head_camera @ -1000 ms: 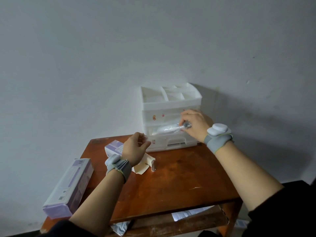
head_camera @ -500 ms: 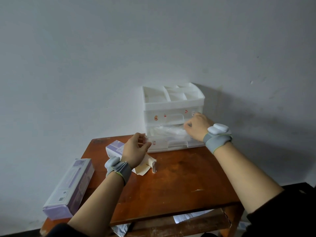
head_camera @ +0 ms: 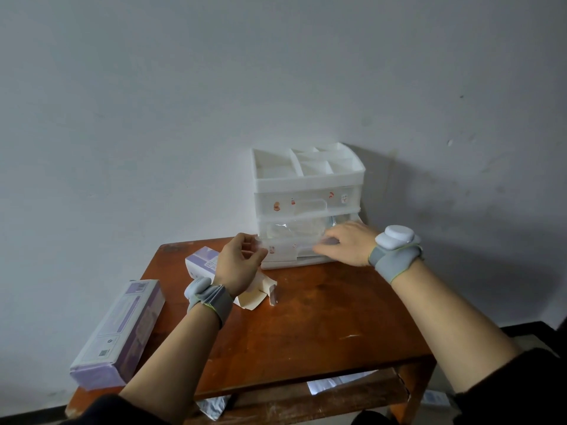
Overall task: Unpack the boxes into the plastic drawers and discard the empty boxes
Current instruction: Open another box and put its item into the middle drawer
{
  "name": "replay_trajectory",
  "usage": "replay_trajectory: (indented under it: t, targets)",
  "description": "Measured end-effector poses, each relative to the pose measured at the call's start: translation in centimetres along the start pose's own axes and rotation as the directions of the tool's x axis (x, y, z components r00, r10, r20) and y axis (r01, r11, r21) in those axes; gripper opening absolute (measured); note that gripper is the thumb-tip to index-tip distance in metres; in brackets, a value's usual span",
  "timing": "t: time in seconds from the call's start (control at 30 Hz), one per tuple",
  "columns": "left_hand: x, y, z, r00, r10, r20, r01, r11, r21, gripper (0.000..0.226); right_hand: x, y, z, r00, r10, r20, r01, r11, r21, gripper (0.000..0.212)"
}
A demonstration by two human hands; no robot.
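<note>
A white plastic drawer unit [head_camera: 306,179] stands at the back of the wooden table [head_camera: 306,332], against the wall. Its lower drawer [head_camera: 280,250] is pulled out a little, and a clear-wrapped item [head_camera: 291,230] lies inside it. My right hand [head_camera: 346,246] lies flat over the drawer's front rim near the handle, fingers stretched out. My left hand [head_camera: 241,262] hovers beside the drawer's left corner with fingers loosely curled and nothing in them. Under it lies an opened purple-and-white box [head_camera: 201,260] with its cardboard flaps [head_camera: 254,297] spread.
A long purple box [head_camera: 122,329] lies at the table's left edge, partly overhanging it. White paper [head_camera: 334,383] and a silvery wrapper [head_camera: 211,406] sit on the shelf below the tabletop. The unit's top tray has open compartments.
My right hand has put the wrapped item into the lower drawer, let go of it, and come forward onto the drawer's front. My left hand has stayed about where it was.
</note>
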State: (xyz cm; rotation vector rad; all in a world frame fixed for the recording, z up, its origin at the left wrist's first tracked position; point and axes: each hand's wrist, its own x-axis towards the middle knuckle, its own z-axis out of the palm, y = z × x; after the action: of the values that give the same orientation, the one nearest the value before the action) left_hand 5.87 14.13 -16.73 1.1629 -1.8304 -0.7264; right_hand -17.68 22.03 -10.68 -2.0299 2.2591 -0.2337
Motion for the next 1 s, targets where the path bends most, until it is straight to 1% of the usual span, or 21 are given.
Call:
replay_trajectory:
  t: [0.17,0.23,0.27,0.37,0.43,0.5,0.53,0.57,0.6,0.67,0.73,0.8,0.87,0.93,1.0]
  targets:
    - [0.1,0.0,0.0,1.0,0.002,0.0,-0.002,1.0,-0.016,0.026,1.6,-0.6,-0.5,0.995,-0.004,0.096,0.013,0.996,-0.084,0.062]
    - [0.1,-0.2,0.0,1.0,0.002,-0.009,-0.002,1.0,-0.03,0.028,2.0,-0.7,-0.4,0.996,-0.023,0.09,0.031,0.995,-0.093,0.067]
    - [0.2,-0.2,0.1,1.0,-0.003,-0.017,0.002,0.999,-0.038,0.03,1.9,-0.6,-0.1,0.998,-0.035,0.057,0.041,0.994,-0.099,0.067]
    - [0.3,0.0,0.3,0.999,-0.019,-0.037,0.017,0.999,-0.049,0.034,1.0,0.4,1.1,0.99,-0.057,-0.126,0.047,0.996,-0.077,0.064]
    - [0.4,0.1,0.5,0.999,-0.027,-0.04,0.025,0.999,-0.046,0.036,0.5,1.4,2.4,0.956,-0.065,-0.286,0.068,0.998,0.003,0.064]
    - [0.3,0.3,0.5,0.999,-0.021,-0.048,0.02,0.999,-0.032,0.039,0.2,2.3,3.4,0.879,-0.082,-0.471,0.125,0.99,0.062,0.064]
    - [0.3,0.4,0.5,0.999,-0.009,-0.052,0.008,1.0,-0.014,0.042,0.1,2.7,3.7,0.826,-0.092,-0.557,0.137,0.99,0.039,0.064]
    - [0.2,0.5,0.5,0.998,0.015,-0.055,-0.015,1.0,0.008,0.045,-0.1,2.9,3.9,0.787,-0.097,-0.609,0.128,0.992,0.006,0.064]
    - [0.0,0.7,0.4,0.997,0.06,-0.049,-0.058,0.997,0.042,0.05,-0.3,3.1,3.9,0.764,-0.098,-0.638,0.115,0.993,-0.015,0.066]
    - [-0.1,1.1,0.2,0.983,0.183,0.005,-0.181,0.968,0.176,0.057,-0.5,3.3,4.2,0.757,-0.089,-0.647,0.097,0.995,-0.023,0.068]
    - [0.1,1.5,0.1,0.961,0.253,0.109,-0.275,0.898,0.343,0.055,-0.5,3.3,4.4,0.774,-0.088,-0.627,0.088,0.996,-0.031,0.068]
    - [0.7,2.1,0.0,0.954,0.235,0.188,-0.298,0.833,0.467,0.051,-0.4,3.3,4.3,0.801,-0.104,-0.59,0.077,0.995,-0.071,0.069]
    - [1.2,2.8,0.0,0.957,0.187,0.222,-0.281,0.787,0.549,0.048,-0.2,3.5,4.1,0.814,-0.115,-0.569,0.061,0.992,-0.113,0.072]
    - [1.7,3.4,-0.2,0.956,0.124,0.265,-0.265,0.749,0.607,0.05,-0.2,3.6,4.0,0.818,-0.125,-0.561,0.046,0.987,-0.154,0.075]
    - [2.4,3.7,-0.3,0.95,0.058,0.307,-0.247,0.742,0.624,0.054,-0.2,3.6,4.0,0.811,-0.147,-0.567,0.054,0.983,-0.178,0.074]
